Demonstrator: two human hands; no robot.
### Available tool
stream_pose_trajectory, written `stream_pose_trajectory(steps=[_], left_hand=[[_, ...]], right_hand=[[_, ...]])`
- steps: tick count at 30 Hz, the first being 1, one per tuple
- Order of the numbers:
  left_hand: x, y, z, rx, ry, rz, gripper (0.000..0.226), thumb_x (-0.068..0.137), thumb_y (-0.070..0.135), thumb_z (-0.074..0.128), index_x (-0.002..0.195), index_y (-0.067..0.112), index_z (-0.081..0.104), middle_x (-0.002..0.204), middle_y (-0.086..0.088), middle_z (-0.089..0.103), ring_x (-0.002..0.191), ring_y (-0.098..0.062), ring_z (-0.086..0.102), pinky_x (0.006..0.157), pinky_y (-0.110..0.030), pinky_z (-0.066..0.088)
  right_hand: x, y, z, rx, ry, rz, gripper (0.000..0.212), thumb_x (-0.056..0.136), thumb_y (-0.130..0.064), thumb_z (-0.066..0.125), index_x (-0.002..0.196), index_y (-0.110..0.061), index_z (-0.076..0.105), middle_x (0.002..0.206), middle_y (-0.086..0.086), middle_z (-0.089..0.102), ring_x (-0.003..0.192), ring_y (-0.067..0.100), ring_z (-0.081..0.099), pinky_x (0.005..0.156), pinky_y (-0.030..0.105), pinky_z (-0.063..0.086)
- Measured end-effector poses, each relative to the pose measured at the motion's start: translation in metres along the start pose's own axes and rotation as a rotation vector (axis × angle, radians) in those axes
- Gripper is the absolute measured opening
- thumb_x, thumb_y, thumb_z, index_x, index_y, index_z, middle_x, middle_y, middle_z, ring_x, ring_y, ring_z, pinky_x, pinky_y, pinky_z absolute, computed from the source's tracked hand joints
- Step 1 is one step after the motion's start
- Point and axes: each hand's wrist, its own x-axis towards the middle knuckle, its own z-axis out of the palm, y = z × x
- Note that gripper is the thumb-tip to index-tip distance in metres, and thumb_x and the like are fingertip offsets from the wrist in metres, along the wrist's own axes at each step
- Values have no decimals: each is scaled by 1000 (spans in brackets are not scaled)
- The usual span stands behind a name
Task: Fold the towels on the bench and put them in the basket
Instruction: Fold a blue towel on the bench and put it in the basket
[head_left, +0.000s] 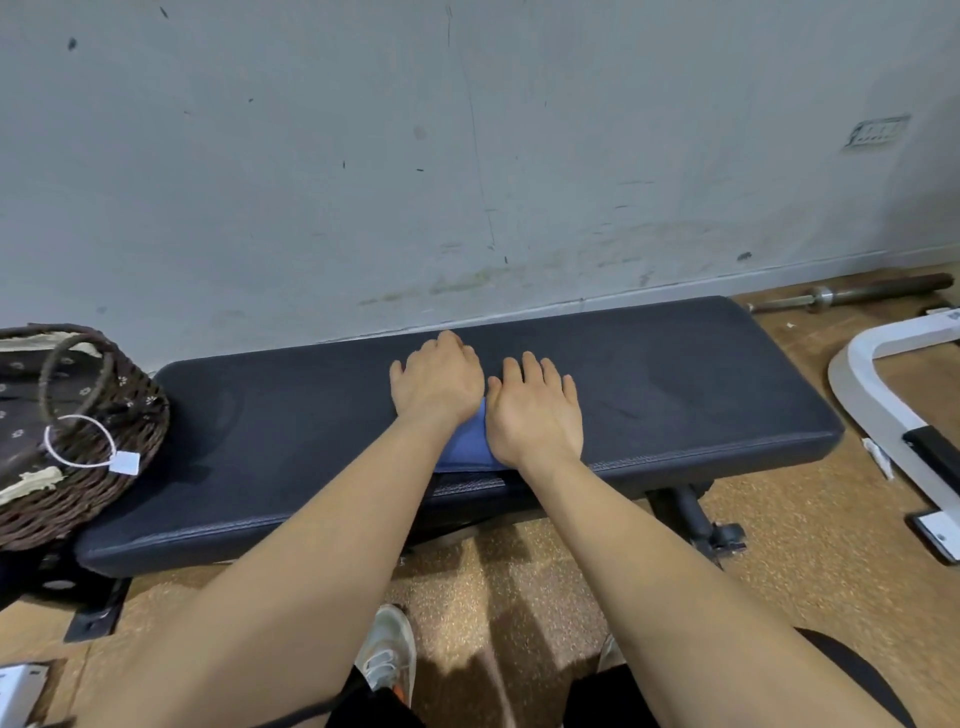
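Pressing appears to be the step in hand: a blue towel (467, 447) is flattened on the bench (675, 395), near its front edge and about midway along, under both hands. The left hand (436, 382) and the right hand (535, 410) are laid palm-down side by side, fingers fairly straight, with nothing gripped or pinched. Only a strip of the towel is seen between the wrists, so the number of folds cannot be told; it is probably folded small. The basket (104, 467) is set at the bench's left end, well apart from the towel. For the next move, the bundle would need to be gathered by its edges so that it is kept from springing open, then carried left and lowered into the basket.
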Motion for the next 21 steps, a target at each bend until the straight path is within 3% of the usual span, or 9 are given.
stream_pose_trajectory(steps=[3,6,10,13,15,18,21], left_hand=[[-7,-15,26,141,114,75,45,102,38,24,122,16,58,129,-3,58,126,-25,50,115,-54,21],[-9,-17,33,286,256,164,52,95,35,20,108,13,65,110,-5,67,108,-29,60,110,-57,29],[-16,-14,31,259,292,200,43,92,32,27,93,14,66,90,-5,70,85,-29,65,95,-48,44],[-16,-14,26,78,250,260,35,99,31,30,102,19,63,94,2,69,86,-23,63,78,-39,47],[-18,-14,19,-47,127,290,30,102,33,32,106,23,61,97,6,67,90,-20,60,77,-39,48],[-29,-21,11,20,44,408,29,102,40,37,109,25,61,108,9,66,99,-17,57,82,-40,49],[-34,-29,2,146,-81,447,38,99,53,41,119,26,58,117,7,61,107,-18,54,89,-39,47]], right_hand=[[2,9,-2,185,35,1,50,107,-34,24,146,-11,42,155,6,41,144,23,32,119,39,25],[8,16,-7,270,-13,-35,47,107,-31,26,146,-10,44,155,6,40,145,22,31,119,35,25],[6,18,-2,-67,33,-157,43,105,-33,27,133,-15,53,148,7,46,138,28,39,114,47,28],[6,14,-3,-196,65,-134,40,104,-35,29,124,-14,57,131,8,57,120,34,51,104,51,35],[3,12,-4,-232,77,-129,39,104,-35,30,118,-13,58,123,11,60,112,37,53,100,51,38],[2,15,-6,-219,54,-139,39,104,-36,30,118,-11,57,122,13,58,111,37,52,95,49,40],[8,25,-11,25,-42,-173,42,106,-37,28,127,-14,56,130,9,55,116,33,49,94,45,43]])
